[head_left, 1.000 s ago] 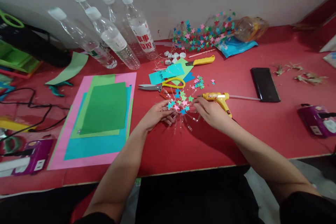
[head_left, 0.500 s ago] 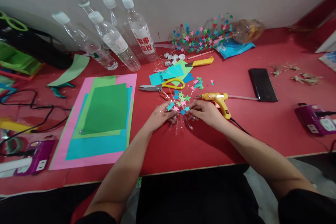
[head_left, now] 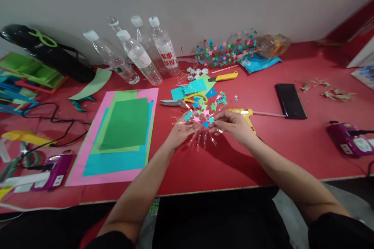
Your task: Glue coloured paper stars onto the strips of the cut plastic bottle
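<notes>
A clear plastic piece cut into thin strips (head_left: pixel 205 113) carries blue, green and pink paper stars, its strips fanning outward above the table. My left hand (head_left: pixel 181 132) is closed around its left underside. On its right edge, my right hand (head_left: pixel 233 123) pinches a strip by a blue star; the fingertips partly cover what they grip. Just behind the strips lie yellow-handled scissors (head_left: pixel 171 102) and a small pile of loose paper stars (head_left: pixel 222 97). A yellow glue gun (head_left: pixel 248 113) lies behind my right hand, its nozzle hidden.
Coloured paper sheets (head_left: pixel 124 124) are stacked at left. Several plastic bottles (head_left: pixel 143 64) stand by the wall, near a star-covered clear piece (head_left: pixel 223 52). A yellow cutter (head_left: pixel 226 76) lies on paper scraps. At right are a phone (head_left: pixel 291 101) and a purple power socket (head_left: pixel 349 139).
The camera view has tilted up and turned left. Both hands have raised the starred plastic piece slightly, and it now overlaps the scissors' handles. My right hand covers the glue gun's nozzle.
</notes>
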Motion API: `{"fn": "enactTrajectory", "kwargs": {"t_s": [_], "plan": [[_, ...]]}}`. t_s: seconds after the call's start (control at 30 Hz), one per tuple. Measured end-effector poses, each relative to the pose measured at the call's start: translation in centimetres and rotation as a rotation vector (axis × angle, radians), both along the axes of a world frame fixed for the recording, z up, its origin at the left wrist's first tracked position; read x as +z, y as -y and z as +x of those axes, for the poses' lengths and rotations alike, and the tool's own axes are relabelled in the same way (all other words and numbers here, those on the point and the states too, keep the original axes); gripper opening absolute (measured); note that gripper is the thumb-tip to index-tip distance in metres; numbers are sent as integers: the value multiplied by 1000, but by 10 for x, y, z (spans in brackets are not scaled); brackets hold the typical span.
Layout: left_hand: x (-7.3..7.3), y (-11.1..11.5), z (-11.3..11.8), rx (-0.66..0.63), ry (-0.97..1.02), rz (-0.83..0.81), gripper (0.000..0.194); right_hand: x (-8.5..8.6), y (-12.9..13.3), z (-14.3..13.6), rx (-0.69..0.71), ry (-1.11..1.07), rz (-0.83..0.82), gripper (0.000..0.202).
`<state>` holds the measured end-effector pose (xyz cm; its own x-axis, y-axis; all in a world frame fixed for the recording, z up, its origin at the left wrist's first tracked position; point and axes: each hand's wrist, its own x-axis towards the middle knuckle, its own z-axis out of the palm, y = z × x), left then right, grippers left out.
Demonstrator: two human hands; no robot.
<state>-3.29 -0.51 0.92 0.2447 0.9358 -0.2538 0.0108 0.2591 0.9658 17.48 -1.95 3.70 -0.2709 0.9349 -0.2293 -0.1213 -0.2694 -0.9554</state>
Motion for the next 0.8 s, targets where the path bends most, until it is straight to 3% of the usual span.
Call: {"fn": "enactTrajectory", "kwargs": {"t_s": [0.27,0.4,0.57,0.8], "plan": [[3,3,14,29,119,-26,29,5,5,0,-65,-56,26,21],[-2,2,21,65,279,-69,36,4,6,2,-81,-81,56,21],[-9,1,28,73,312,-41,37,4,6,2,-64,-113,68,23],[-23,1,24,152,240,-7,31,1,4,5,-76,97,210,27]]}}
